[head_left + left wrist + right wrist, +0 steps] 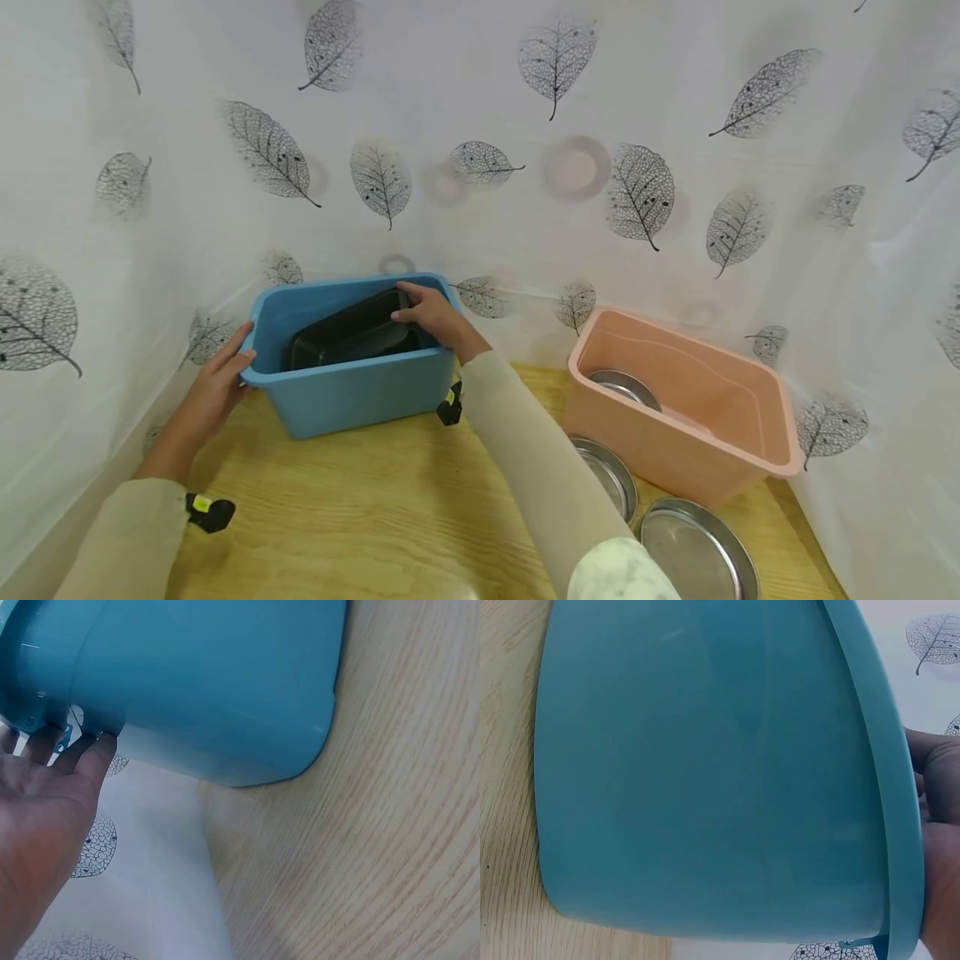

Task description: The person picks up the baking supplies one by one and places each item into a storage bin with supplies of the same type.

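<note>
A blue plastic bin (360, 396) stands on the wooden table against the leaf-patterned curtain. Inside it lies a tilted black rectangular pan (337, 333), its right end higher than its left. My left hand (217, 383) holds the bin's left rim, and the left wrist view shows its fingers (94, 754) tucked beneath that rim. Over the bin's right side reaches my right hand (435, 317), gripping the pan's raised right end with thumb and fingers. In the right wrist view the bin's wall (705, 772) hides the pan and most of the hand.
To the right stands a peach bin (675, 450) with a round metal pan (626, 387) inside. Two more round metal pans, one nearer (693, 550) and one partly behind my right sleeve (611, 475), lie in front of it. The curtain (480, 242) bounds the table's back and sides.
</note>
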